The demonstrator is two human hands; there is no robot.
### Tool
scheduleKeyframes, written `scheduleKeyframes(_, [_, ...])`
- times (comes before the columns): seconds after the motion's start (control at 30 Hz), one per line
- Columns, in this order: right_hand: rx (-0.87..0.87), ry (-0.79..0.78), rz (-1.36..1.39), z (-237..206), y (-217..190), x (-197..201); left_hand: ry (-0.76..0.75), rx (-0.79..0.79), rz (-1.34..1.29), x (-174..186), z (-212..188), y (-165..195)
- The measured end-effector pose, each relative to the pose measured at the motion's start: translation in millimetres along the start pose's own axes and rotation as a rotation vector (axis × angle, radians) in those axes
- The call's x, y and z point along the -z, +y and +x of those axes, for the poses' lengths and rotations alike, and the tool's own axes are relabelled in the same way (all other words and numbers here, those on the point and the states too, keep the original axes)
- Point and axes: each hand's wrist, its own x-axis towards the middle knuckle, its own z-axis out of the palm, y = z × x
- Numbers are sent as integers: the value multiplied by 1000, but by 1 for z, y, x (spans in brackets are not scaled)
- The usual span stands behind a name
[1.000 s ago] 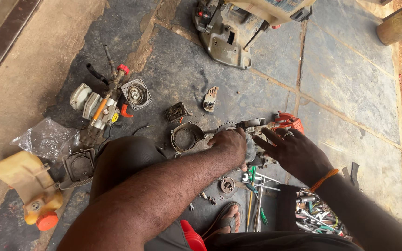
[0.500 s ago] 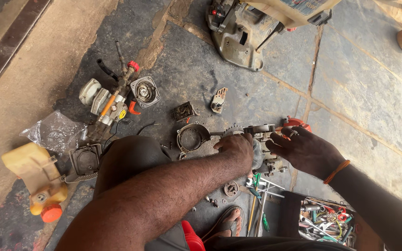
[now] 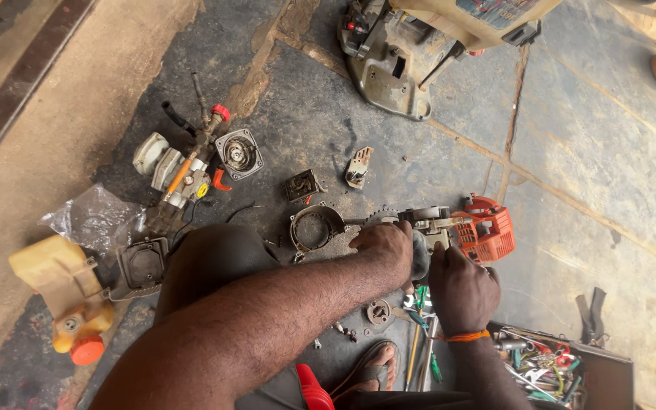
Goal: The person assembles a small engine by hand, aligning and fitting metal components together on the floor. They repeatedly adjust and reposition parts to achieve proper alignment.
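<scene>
Nearest, the right hand [image 3: 461, 287] reaches up to the small engine [image 3: 428, 224], fingertips pressed to its near side; how tightly it grips cannot be told. The left hand [image 3: 383, 241] lies curled over the engine's left end, fingers closed on it. The orange cover [image 3: 487, 231] sits on the engine's right. Beyond the engine stands a grey machine housing [image 3: 389, 61].

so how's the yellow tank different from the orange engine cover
The yellow tank lies far left on the floor, away from both hands; the orange engine cover sits by the right hand. The tank is smooth and pale yellow with an orange cap; the cover is bright orange and slotted. The tank lies loose; the cover looks attached to the engine. Both appear plastic.
</scene>
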Motion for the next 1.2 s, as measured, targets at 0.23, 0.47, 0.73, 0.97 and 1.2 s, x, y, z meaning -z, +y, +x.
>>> scheduleKeyframes(0.23, [162,-176,-24,11,17,27,-26,-17,-53,-1,1,-2])
scheduleKeyframes(0.47, [372,-149,-37,20,13,43,-42,-29,17,-1,3,-4])
scheduleKeyframes(0.73, [105,-423,-21,35,20,8,-17,30,-91,-3,11,1])
scheduleKeyframes(0.97, [-105,-473,425,25,40,-28,14,21,39,-14,27,5])
scheduleKeyframes(1.2, [297,-335,244,32,65,43,-27,5,-87,-5,14,0])
